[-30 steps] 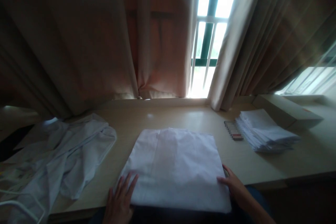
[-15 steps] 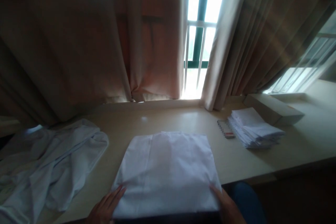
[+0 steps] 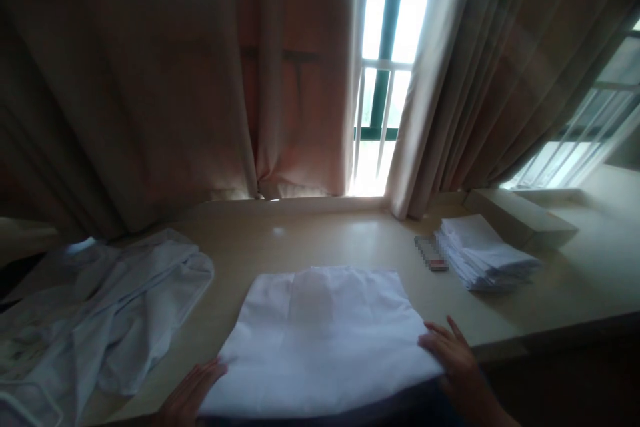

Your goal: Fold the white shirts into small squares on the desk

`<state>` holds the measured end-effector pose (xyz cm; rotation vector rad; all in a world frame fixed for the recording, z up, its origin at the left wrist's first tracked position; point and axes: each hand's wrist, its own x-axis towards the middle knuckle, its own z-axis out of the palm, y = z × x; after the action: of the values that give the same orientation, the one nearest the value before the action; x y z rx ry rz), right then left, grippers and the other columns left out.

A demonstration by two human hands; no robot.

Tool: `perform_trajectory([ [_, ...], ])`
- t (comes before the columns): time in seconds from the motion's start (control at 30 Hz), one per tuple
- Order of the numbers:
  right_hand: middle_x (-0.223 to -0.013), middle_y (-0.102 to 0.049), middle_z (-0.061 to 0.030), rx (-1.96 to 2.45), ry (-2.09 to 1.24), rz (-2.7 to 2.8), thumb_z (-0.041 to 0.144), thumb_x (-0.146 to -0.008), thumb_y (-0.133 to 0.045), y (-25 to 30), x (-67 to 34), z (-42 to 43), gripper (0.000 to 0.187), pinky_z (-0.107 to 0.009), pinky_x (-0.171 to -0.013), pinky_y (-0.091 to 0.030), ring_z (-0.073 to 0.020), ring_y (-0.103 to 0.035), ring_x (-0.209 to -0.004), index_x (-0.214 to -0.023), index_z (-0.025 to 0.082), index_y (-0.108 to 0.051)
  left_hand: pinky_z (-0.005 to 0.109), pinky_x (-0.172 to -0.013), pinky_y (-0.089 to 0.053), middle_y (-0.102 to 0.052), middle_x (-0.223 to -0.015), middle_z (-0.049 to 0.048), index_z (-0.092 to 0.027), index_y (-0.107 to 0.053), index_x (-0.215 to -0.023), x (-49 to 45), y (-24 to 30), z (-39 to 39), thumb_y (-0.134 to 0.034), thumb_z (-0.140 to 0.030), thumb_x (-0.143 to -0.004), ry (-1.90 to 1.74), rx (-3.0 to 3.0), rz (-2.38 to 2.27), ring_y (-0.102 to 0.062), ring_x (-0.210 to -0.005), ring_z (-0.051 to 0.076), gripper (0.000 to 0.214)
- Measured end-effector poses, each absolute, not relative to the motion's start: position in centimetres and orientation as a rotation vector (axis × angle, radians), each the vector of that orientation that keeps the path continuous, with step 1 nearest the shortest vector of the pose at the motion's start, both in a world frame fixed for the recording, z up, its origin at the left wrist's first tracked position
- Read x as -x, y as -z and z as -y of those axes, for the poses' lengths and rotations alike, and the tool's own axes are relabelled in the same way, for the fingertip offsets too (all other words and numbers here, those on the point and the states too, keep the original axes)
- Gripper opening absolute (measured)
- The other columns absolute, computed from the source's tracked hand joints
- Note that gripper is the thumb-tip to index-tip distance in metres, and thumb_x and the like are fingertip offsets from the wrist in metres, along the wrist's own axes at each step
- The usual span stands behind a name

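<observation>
hands flat, flanking folded cloth

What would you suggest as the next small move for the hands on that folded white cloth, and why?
Probably lift the folded white cloth and carry it toward the stack of folded cloths: the left hand and right hand already flank its near corners, and it looks fully folded.

A pale counter runs under a barred window; heavy brown curtains hang either side of that window; daylight enters through the gap; the room is dim.
</observation>
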<state>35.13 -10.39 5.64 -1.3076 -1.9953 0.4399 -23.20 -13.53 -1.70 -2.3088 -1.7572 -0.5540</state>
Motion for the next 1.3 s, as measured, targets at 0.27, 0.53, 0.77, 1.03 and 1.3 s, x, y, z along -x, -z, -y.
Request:
perform_trajectory([
  [0.27,-0.089,-0.070,-0.0022,1.360,-0.461,1.899,0.010,-0.057,-0.049,-16.1,-35.7,4.6,0.042,-0.039,-0.100,-0.037,-0.0238,-0.062,-0.089,-0.089,0.025,-0.072,0.030,-0.093,-0.048,-0.069,-0.111,-0.0022,-0.025,-0.064,-0.107,21.6,-11.9,7.9,-0.046,-0.028,-0.077,0.763,2.328,2.018,-0.063,-0.104,0.020,0.035],
  [0.53,-0.068,-0.066,-0.0023,1.331,-0.754,1.896,0.009,-0.063,-0.057,-22.5,-36.4,0.9,0.021,-0.023,-0.057,-0.040,-0.0176,-0.058,-0.065,-0.076,0.016,-0.071,0.029,-0.084,-0.044,-0.070,-0.100,-0.0034,-0.014,-0.062,-0.110,22.5,-20.8,4.2,-0.049,-0.035,-0.074,0.891,2.423,2.294,-0.060,-0.095,0.020,0.043],
  [0.77,-0.057,-0.060,0.0003,1.474,-0.959,1.899,0.019,-0.068,-0.063,-24.1,-35.3,-8.1,0.011,-0.018,-0.051,-0.032,-0.0101,-0.049,-0.054,-0.069,0.009,-0.069,0.022,-0.074,-0.040,-0.066,-0.083,-0.0018,-0.002,-0.060,-0.106,21.7,-23.7,-4.2,-0.052,-0.043,-0.074,0.929,2.671,2.534,-0.058,-0.081,0.015,0.053],
  [1.03,-0.063,-0.061,-0.0035,1.901,-0.936,2.036,0.015,-0.070,-0.071,-17.9,-31.3,-21.2,0.010,-0.025,-0.058,-0.043,-0.0153,-0.058,-0.061,-0.068,0.006,-0.066,0.022,-0.060,-0.038,-0.063,-0.064,0.0003,-0.010,-0.068,-0.077,17.7,-15.2,-17.1,-0.056,-0.030,-0.062,0.908,2.399,2.642,-0.055,-0.064,0.015,0.027],
  [1.3,-0.119,-0.057,-0.0057,2.057,-0.754,2.114,0.036,-0.095,-0.050,-9.6,-30.5,-27.7,0.031,-0.040,-0.088,-0.049,-0.0215,-0.058,-0.103,-0.117,0.015,-0.057,0.026,-0.072,-0.043,-0.069,-0.090,0.0080,-0.011,-0.064,-0.094,16.3,-7.7,-22.1,-0.057,-0.028,-0.069,1.152,2.035,2.677,-0.061,-0.085,0.019,0.032],
])
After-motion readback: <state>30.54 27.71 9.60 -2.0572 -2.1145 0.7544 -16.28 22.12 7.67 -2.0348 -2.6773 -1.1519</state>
